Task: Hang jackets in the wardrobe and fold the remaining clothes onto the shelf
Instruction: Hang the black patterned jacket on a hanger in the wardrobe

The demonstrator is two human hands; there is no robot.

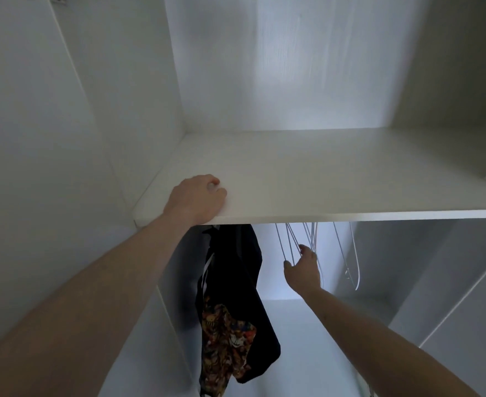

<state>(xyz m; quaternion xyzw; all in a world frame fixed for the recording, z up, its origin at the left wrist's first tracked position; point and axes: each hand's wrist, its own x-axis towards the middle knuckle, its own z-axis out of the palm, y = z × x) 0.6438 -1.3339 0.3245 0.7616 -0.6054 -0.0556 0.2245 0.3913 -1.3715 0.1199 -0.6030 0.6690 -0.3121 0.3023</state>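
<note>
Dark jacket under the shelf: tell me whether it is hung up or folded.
Hung up. The dark jacket dangles full length below the shelf, not folded; its hanger is hidden.

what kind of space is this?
Inside of a white wardrobe, most likely in a home. A shelf spans it, a dark jacket hangs beneath, and the right hand reaches among bare white hangers. The left hand rests on the shelf.

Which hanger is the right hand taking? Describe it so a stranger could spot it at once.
Find the white shelf across the wardrobe; under it hang a dark jacket at left and empty white wire hangers to its right. The right hand touches the leftmost bunch of hangers, next to the jacket, unlike the separate hangers farther right, which nothing touches.
</note>
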